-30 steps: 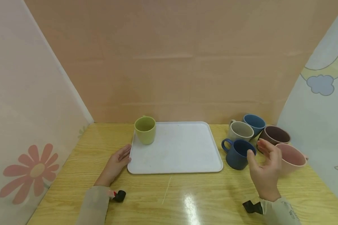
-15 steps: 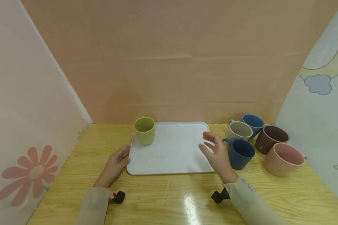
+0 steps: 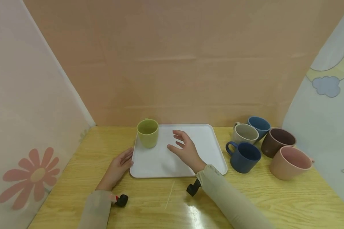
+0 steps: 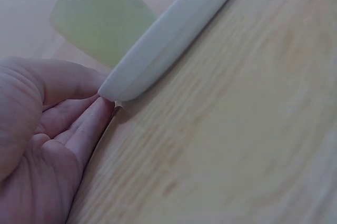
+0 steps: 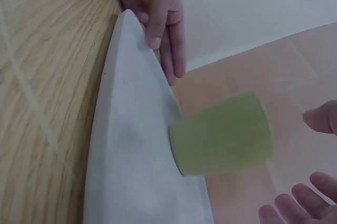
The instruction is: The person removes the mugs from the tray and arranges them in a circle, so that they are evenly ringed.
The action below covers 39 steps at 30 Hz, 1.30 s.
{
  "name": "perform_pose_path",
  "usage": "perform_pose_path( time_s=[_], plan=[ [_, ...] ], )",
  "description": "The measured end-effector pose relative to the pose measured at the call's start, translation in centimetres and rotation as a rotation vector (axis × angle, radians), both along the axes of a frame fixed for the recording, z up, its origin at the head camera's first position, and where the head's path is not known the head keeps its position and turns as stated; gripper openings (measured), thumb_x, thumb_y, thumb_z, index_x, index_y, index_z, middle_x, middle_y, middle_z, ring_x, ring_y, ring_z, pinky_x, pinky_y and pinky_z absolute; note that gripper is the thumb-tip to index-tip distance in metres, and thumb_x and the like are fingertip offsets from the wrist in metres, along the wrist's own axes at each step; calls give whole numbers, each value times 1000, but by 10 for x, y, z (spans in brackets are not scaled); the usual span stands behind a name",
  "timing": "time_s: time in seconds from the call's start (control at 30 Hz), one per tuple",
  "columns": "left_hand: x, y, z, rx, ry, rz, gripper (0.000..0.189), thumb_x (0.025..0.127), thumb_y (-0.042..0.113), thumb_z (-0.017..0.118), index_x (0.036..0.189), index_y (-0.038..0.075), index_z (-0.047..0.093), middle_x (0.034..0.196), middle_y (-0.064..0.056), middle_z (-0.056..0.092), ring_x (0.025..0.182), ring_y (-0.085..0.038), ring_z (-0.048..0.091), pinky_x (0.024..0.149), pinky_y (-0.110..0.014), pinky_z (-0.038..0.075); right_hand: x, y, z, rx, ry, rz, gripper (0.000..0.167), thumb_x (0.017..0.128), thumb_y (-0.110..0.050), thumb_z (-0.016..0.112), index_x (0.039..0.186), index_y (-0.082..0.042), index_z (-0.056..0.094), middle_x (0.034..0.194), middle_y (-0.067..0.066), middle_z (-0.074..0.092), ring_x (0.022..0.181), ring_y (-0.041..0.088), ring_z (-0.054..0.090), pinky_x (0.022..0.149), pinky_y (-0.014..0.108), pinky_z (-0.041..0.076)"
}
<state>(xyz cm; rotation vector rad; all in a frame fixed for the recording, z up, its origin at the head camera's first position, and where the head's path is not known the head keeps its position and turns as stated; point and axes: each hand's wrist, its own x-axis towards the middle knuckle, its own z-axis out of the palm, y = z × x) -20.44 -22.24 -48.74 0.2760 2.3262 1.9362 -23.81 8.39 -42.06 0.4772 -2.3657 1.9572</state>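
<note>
A yellow-green mug (image 3: pixel 147 136) stands upright at the far left corner of a white tray (image 3: pixel 154 163) on the table. At the tray's left edge, my left hand (image 3: pixel 118 168) pinches the rim, thumb on top and fingers against the outside and underside, as the left wrist view shows. My right hand (image 3: pixel 187 153) hovers over the middle of the tray, to the right of the green mug. Its thumb and fingers are spread and bent slightly, with nothing between them. In the right wrist view, the green mug (image 5: pixel 221 137) is apart from the right fingertips.
Right of the tray stand several mugs close together: navy blue (image 3: pixel 245 159), beige (image 3: pixel 243 133), blue (image 3: pixel 258 124), brown (image 3: pixel 272 143) and pink (image 3: pixel 286 167). A brown backdrop (image 3: pixel 183 63) closes off the table's far edge, with pale walls at both sides.
My right hand has moved left from beside the pink and navy mugs, across to the middle of the tray. The left hand, tray and mugs hold their places.
</note>
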Motion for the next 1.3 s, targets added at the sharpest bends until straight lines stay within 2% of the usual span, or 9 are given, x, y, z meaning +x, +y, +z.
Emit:
perform_pose_path(
  time_s=[0.23,0.47,0.73,1.0,1.17,1.3],
  plan=[
    [0,0,0,23,19,-7,62,102,-2,55,156,-8,26,161,-26,28,148,-40,30,105,-10,38,-19,-34,-5,82,-39,31,75,87,-14,81,150,-4,42,155,12,42,144,31,40,117,42,39],
    [0,1,-2,29,13,-14,62,102,-2,55,156,-8,26,161,-26,28,148,-40,30,106,-12,38,-37,-55,-9,131,-47,34,83,87,-16,81,154,-1,34,158,17,37,145,35,37,117,46,39],
    [0,1,-1,30,21,-13,61,102,-1,55,156,-8,26,161,-26,28,148,-40,31,108,-14,37,-60,-70,-4,131,-7,28,83,83,-18,86,151,-4,40,151,13,45,141,32,42,117,49,39],
    [-1,1,0,29,9,-3,61,101,-4,55,156,-8,26,161,-26,28,148,-39,31,111,-19,37,-70,-77,-8,123,-12,58,86,81,-18,88,151,-6,39,143,10,52,134,25,49,116,42,39],
    [-2,2,-1,33,12,-4,61,101,-5,54,156,-9,26,161,-26,28,148,-40,31,109,-16,37,-70,-77,-10,102,-6,40,86,78,-19,90,149,-7,43,142,9,55,133,25,51,116,44,40],
    [-2,2,-2,34,7,-4,62,101,-5,54,156,-9,25,161,-27,27,148,-40,30,109,-15,38,-69,-75,-11,99,0,15,86,76,-18,92,147,-8,45,139,8,56,131,24,53,114,41,43]
  ],
)
